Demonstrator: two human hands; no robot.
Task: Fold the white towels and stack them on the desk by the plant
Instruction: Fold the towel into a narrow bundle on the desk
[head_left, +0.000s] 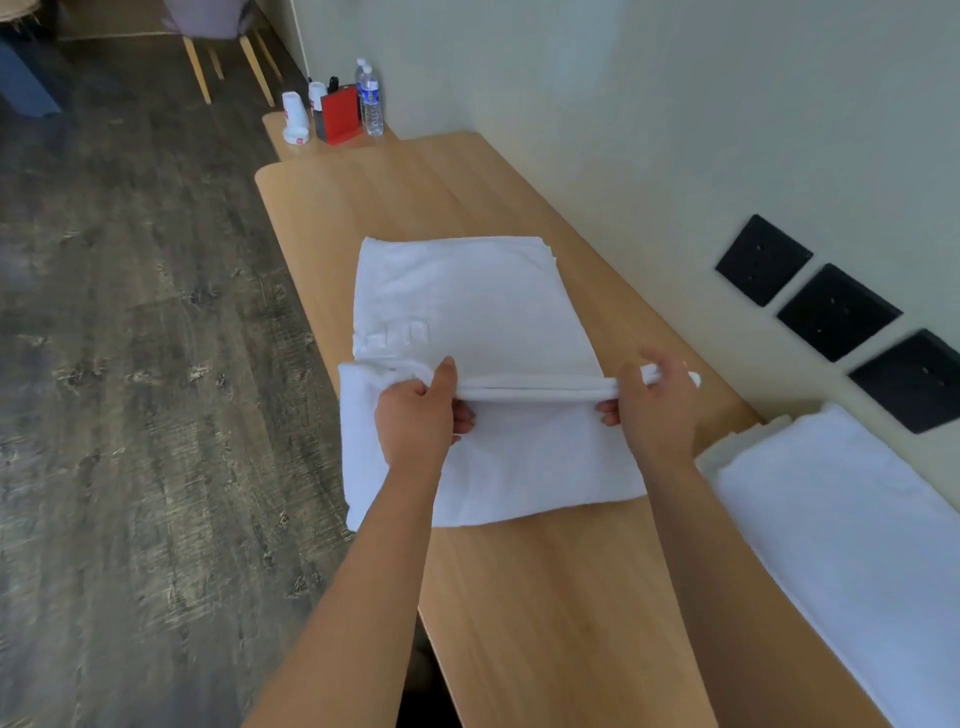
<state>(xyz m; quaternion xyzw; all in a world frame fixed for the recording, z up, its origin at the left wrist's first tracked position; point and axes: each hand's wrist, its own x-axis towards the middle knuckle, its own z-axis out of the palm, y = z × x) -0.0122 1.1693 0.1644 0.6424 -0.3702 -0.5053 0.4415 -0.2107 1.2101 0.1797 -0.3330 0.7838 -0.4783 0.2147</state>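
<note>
Both hands grip the same towel (467, 306). The left hand (421, 415) and right hand (654, 410) each have the thumb on top and fingers curled under a raised fold ridge (535, 389) that runs straight from one hand to the other.

The towel lies flat on the tabletop (545, 597). Its long axis points away from the hands, with the far end ahead of them and the near flap under the wrists.

There is raised lettering or a pattern (395, 335) on the towel just ahead of the left hand; I can't read it.

A second towel (831, 519), folded long, lies well right of the right hand along the wall.

Far ahead of the left hand:
- water bottles (371, 101), blue labels unreadable
- a red box (340, 114)
- white cups (296, 119) with a red mark, unreadable

Black wall plates (836, 312) are on the wall beyond the right hand.
</note>
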